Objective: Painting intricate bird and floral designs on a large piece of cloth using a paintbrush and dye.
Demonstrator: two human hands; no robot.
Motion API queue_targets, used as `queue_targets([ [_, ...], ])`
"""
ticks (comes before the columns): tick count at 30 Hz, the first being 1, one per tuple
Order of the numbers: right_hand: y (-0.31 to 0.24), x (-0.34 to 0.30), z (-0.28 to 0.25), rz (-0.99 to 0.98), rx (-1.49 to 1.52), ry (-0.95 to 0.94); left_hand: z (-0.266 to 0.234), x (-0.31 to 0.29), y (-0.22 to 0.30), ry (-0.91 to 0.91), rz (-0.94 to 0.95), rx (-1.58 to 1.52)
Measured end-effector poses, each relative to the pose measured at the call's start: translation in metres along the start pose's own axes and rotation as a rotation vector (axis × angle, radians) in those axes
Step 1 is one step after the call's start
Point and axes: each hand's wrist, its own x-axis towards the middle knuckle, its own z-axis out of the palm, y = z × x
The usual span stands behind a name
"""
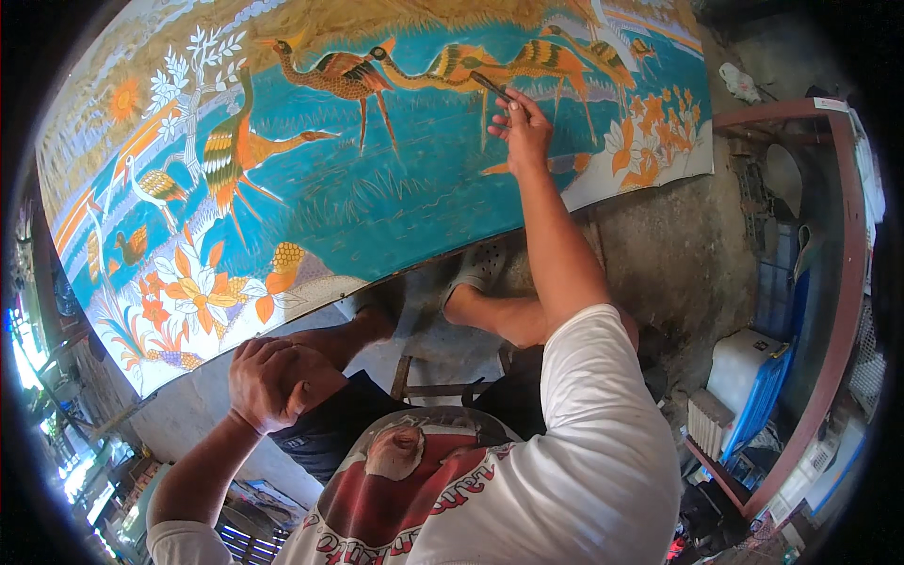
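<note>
A large painted panel (377, 188) leans in front of me, showing long-legged orange birds on turquoise water, with white and orange flowers. My right hand (523, 127) is raised against its upper middle and grips a thin dark paintbrush (492, 87), whose tip touches the painting near an orange bird. My left hand (273, 381) rests curled on my left knee, below the panel's lower edge, and holds nothing that I can see. My crossed legs and grey shoes (480, 268) lie under the panel.
A rough concrete floor (669, 254) spreads to the right of the panel. Farther right stands a reddish wooden frame (847, 282), with a white and blue box (749, 377) beside it. A wooden stool frame (443, 386) is under me.
</note>
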Motion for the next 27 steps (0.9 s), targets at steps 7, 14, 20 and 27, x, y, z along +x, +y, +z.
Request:
queue_targets([
  [7, 0.0007, 0.0002, -0.0019, -0.010, -0.032, -0.007, 0.0002, -0.0009, 0.0026, 0.007, -0.010, 0.006],
  [14, -0.0036, 0.0030, -0.0074, -0.035, -0.018, 0.023, 0.0001, 0.0008, 0.0024, -0.001, -0.010, 0.012],
  [20, -0.0003, 0.0068, -0.0011, -0.036, -0.031, -0.004, -0.0015, -0.0004, 0.0035, -0.011, -0.013, 0.004],
  [27, -0.0019, 0.0048, -0.0056, -0.008, -0.045, 0.045, 0.0016, -0.0016, 0.0006, 0.002, -0.017, 0.004],
])
